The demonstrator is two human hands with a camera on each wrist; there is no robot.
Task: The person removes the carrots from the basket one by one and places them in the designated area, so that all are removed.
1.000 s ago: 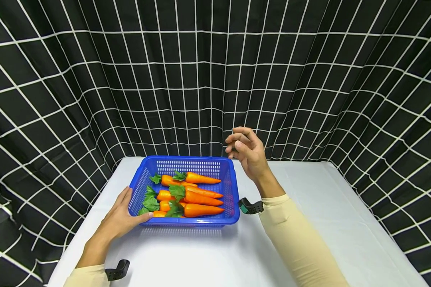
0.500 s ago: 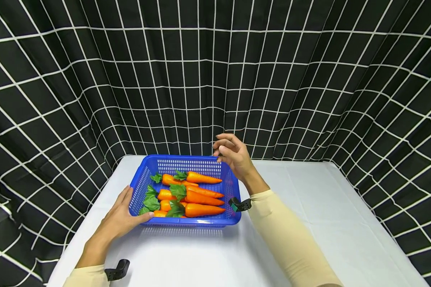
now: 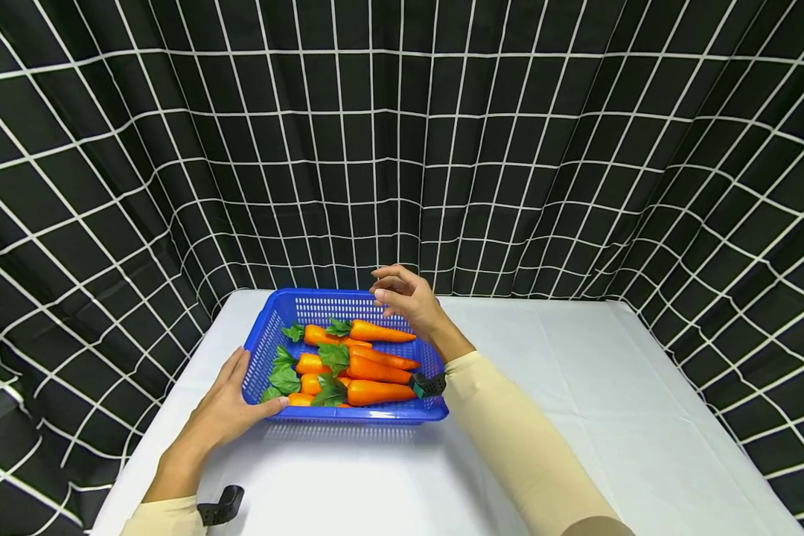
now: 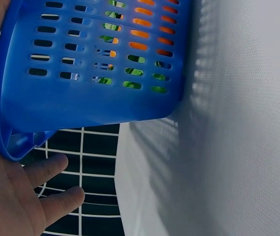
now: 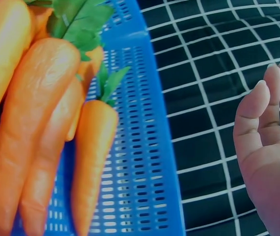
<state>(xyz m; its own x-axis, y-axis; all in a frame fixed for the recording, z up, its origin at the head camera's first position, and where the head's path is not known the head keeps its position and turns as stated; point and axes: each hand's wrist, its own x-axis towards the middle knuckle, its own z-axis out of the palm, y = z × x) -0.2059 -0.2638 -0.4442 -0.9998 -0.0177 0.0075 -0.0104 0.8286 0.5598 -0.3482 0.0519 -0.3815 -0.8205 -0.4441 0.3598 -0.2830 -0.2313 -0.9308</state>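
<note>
At near-left corner of blue basket (image 3: 348,357): left hand (image 3: 231,406) flat against wall, fingers straight, thumb on rim, likely steadying. Right hand (image 3: 405,298) above far carrot (image 3: 378,332), fingers loosely curled, holding nothing. Basket mid-left on white table (image 3: 576,417), carrots piled inside.

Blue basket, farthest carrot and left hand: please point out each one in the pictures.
blue basket (image 3: 321,304), head view, on the bare far wall.
farthest carrot (image 3: 382,334), head view, on the middle of its orange body.
left hand (image 3: 224,406), head view, on the back of the hand.
</note>
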